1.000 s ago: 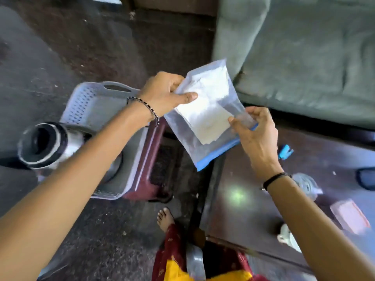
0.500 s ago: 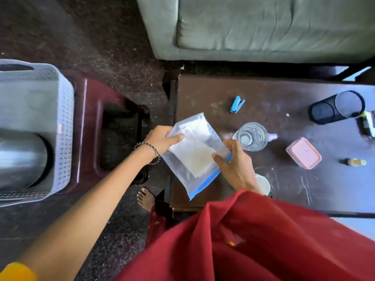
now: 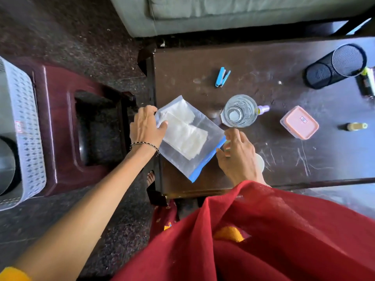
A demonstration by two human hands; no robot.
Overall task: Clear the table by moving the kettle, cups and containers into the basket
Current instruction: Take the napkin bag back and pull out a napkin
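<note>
A clear zip bag (image 3: 182,151) with a blue seal strip and white sheets inside lies flat on the near left corner of the dark wooden table (image 3: 263,57). My left hand (image 3: 146,126) pinches the bag's far left corner. My right hand (image 3: 237,157) hovers at the blue strip with fingers spread, holding nothing. A clear glass (image 3: 240,113) stands just beyond my right hand, and a pink lidded container (image 3: 299,122) sits to its right. A white cup (image 3: 260,162) peeks out from under my right wrist. The grey basket (image 3: 26,138) at far left holds the steel kettle (image 3: 6,165).
The basket rests on a maroon plastic stool (image 3: 60,118) left of the table. On the table also lie a blue stapler (image 3: 222,77), a black mesh holder (image 3: 334,65) on its side and a small bottle (image 3: 356,126). A green sofa (image 3: 223,13) stands behind.
The bag came from above the basket back over the table and now lies flat on it. My right hand has let go of the blue strip; my left hand still holds its corner.
</note>
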